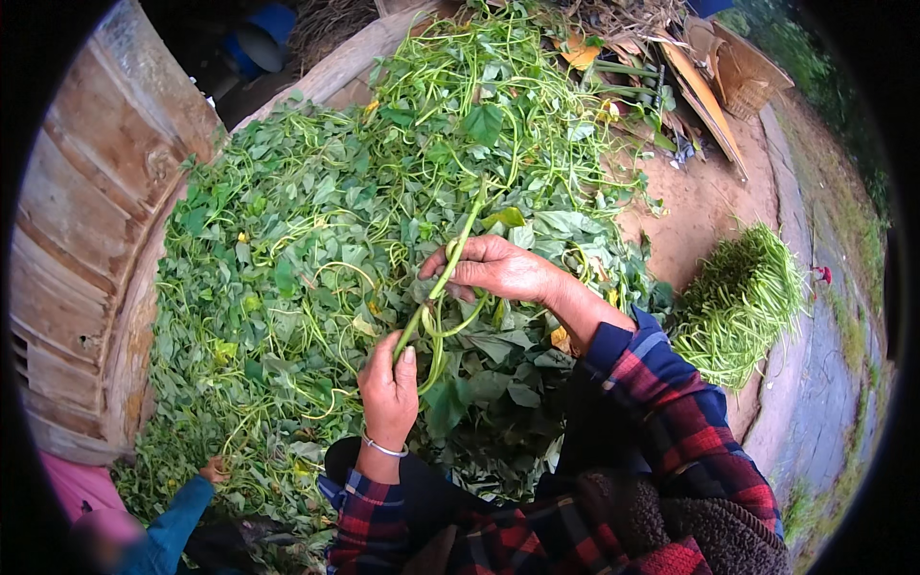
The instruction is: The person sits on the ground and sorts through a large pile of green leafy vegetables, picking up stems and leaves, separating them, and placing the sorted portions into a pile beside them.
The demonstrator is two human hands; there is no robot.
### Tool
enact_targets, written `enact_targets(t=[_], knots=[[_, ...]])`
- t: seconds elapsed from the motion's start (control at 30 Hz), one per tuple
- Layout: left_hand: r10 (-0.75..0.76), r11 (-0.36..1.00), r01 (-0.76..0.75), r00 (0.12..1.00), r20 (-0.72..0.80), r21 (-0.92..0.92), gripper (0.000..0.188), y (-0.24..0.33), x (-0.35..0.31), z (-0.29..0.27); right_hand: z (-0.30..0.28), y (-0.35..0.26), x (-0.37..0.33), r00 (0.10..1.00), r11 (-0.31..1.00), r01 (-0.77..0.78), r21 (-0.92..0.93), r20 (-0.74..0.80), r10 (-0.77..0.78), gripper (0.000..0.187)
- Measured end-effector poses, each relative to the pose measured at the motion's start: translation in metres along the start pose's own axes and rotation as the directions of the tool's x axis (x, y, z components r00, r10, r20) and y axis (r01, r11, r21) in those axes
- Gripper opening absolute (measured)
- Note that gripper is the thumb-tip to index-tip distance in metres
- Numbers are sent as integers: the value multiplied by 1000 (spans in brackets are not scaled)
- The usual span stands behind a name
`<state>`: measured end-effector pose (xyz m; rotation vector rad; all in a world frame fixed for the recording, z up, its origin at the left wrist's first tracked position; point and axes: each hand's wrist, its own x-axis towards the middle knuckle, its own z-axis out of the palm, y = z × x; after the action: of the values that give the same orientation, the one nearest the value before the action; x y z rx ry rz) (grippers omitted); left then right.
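A thick green vine stem (468, 228) runs at a slant between my two hands, with thin curling stalks hanging from its middle. My left hand (388, 395) grips its lower end between thumb and fingers; a silver bangle circles that wrist. Farther up, my right hand (503, 269) has its thumb and fingers closed on the same stem, fingertips around it. Beneath both hands spreads a deep heap of cut leafy vines (316, 230), green with some yellow leaves. Plaid sleeves cover my forearms.
A bundle of green stalks (743, 311) lies at the right on the concrete edge. Old wooden boards (105, 220) border the left. At the back right are scrap boards (704, 101) and a woven basket (747, 96). Another person's hand (215, 470) touches the heap at lower left.
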<state>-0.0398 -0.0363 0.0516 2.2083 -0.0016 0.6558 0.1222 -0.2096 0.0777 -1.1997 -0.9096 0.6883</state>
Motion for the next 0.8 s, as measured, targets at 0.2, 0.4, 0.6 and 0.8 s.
enact_targets(t=[0.2,0.4,0.6,0.8], knots=[[-108,931,184,964,244,-315,16,19,-10,7,9,1,7,985,980,-34,-194,-170,1,33],[76,933,49,942,328,-356,13,34,-23,26,-8,22,26,754,984,-122,-130,-656,7,45],[-261,808,305,952,158,-505,21,6,-14,23,-42,65,28,794,191,-602,-775,-556,247,30],[-438,673,303,899,-33,-674,25,-8,5,16,-34,7,15,719,260,-655,-710,-691,-74,29]])
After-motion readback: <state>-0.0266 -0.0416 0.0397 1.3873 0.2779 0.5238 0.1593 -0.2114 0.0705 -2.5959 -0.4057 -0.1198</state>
